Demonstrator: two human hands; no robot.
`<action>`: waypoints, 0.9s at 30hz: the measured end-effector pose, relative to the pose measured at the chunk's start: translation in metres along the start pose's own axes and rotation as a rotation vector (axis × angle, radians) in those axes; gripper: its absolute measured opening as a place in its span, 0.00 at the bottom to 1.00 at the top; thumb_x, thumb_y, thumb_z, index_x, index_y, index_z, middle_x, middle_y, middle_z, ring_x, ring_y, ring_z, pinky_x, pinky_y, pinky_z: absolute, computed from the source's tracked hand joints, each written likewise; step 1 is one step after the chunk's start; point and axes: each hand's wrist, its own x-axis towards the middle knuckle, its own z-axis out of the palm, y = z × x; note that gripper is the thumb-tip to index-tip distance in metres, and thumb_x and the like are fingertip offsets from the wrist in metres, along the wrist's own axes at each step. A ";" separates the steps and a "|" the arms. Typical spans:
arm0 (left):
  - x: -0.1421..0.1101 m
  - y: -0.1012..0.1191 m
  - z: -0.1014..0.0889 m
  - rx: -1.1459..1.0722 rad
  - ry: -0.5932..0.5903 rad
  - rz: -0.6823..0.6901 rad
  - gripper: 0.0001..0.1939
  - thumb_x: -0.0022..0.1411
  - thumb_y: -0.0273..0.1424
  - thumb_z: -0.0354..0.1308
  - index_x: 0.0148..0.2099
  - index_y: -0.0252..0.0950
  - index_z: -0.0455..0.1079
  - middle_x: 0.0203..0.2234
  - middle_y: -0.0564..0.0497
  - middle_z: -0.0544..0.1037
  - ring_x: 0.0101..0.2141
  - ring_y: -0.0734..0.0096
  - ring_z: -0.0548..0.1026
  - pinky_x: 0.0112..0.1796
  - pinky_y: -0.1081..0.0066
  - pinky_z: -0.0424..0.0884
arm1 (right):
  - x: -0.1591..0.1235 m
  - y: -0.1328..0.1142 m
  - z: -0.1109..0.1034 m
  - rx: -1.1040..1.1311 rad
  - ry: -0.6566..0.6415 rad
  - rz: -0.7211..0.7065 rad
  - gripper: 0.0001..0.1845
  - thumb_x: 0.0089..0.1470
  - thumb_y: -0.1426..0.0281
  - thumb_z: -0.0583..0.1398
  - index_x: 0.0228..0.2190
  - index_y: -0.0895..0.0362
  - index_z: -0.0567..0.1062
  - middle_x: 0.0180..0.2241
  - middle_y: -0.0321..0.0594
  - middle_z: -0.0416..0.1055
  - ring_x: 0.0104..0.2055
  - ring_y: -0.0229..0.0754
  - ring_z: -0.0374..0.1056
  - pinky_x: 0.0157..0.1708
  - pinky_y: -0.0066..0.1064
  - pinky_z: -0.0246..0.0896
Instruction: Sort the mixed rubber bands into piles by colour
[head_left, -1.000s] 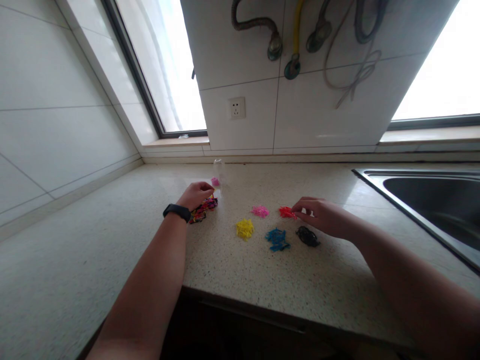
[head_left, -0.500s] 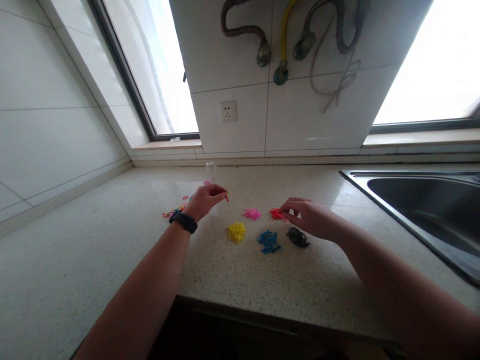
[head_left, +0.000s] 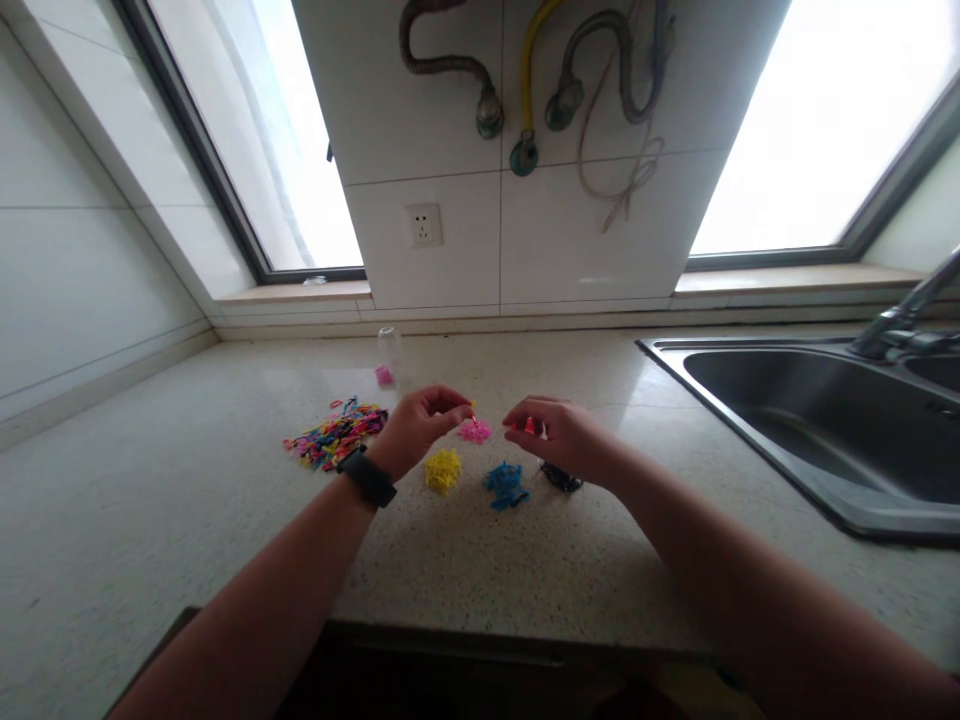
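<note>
My left hand (head_left: 426,425), with a dark watch at its wrist, pinches small red and yellow rubber bands (head_left: 473,419) between thumb and fingertips. Just below its fingertips lies a pink pile (head_left: 475,431) of bands. My right hand (head_left: 561,435) hovers over the red pile (head_left: 529,426), its thumb and fingers curved and slightly apart with nothing visible between the tips. It partly covers that pile and the black pile (head_left: 561,478). Nearer the counter edge are a yellow pile (head_left: 443,470) and a blue pile (head_left: 506,485). A mixed multicoloured heap (head_left: 334,437) spreads left of my left hand.
A clear plastic container (head_left: 388,350) stands behind the heap, beside a small pink item (head_left: 384,375). The steel sink (head_left: 750,440) with its faucet (head_left: 900,320) is at the right. Hoses and a socket (head_left: 424,225) are on the tiled wall.
My view has turned to the right. Both hands have come closer together; my left hand still pinches the bands, and my right hand has moved left, lifting off the red pile.
</note>
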 end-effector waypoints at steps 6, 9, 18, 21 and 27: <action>-0.002 0.001 0.013 0.009 -0.037 0.009 0.12 0.56 0.38 0.66 0.38 0.34 0.75 0.30 0.49 0.78 0.29 0.72 0.72 0.31 0.71 0.67 | 0.004 -0.011 0.014 0.043 0.067 0.058 0.12 0.56 0.58 0.64 0.35 0.54 0.78 0.29 0.35 0.75 0.28 0.36 0.66 0.29 0.28 0.55; -0.002 -0.003 0.015 0.035 -0.070 0.014 0.12 0.58 0.39 0.64 0.38 0.35 0.75 0.30 0.49 0.78 0.28 0.72 0.71 0.29 0.71 0.67 | 0.004 -0.012 0.018 0.090 0.081 0.059 0.11 0.56 0.58 0.64 0.34 0.54 0.78 0.29 0.35 0.75 0.27 0.35 0.65 0.28 0.28 0.54; -0.002 -0.006 0.015 0.008 -0.078 0.025 0.12 0.59 0.39 0.64 0.39 0.34 0.75 0.30 0.49 0.78 0.28 0.73 0.71 0.28 0.72 0.69 | 0.004 -0.011 0.024 0.152 0.090 0.055 0.10 0.55 0.60 0.65 0.32 0.54 0.77 0.28 0.34 0.73 0.25 0.34 0.62 0.27 0.27 0.52; -0.002 -0.004 0.016 -0.012 -0.072 0.018 0.13 0.58 0.39 0.65 0.39 0.34 0.74 0.30 0.49 0.78 0.27 0.73 0.71 0.27 0.72 0.69 | 0.003 -0.010 0.024 0.164 0.096 0.054 0.09 0.57 0.62 0.63 0.32 0.54 0.77 0.27 0.34 0.73 0.25 0.34 0.62 0.27 0.27 0.52; -0.004 0.001 0.016 -0.007 -0.049 0.007 0.13 0.56 0.39 0.66 0.37 0.35 0.75 0.29 0.49 0.77 0.26 0.74 0.71 0.27 0.73 0.69 | 0.002 -0.008 0.020 0.184 0.141 0.050 0.07 0.57 0.64 0.62 0.33 0.54 0.77 0.26 0.34 0.71 0.25 0.34 0.61 0.27 0.27 0.53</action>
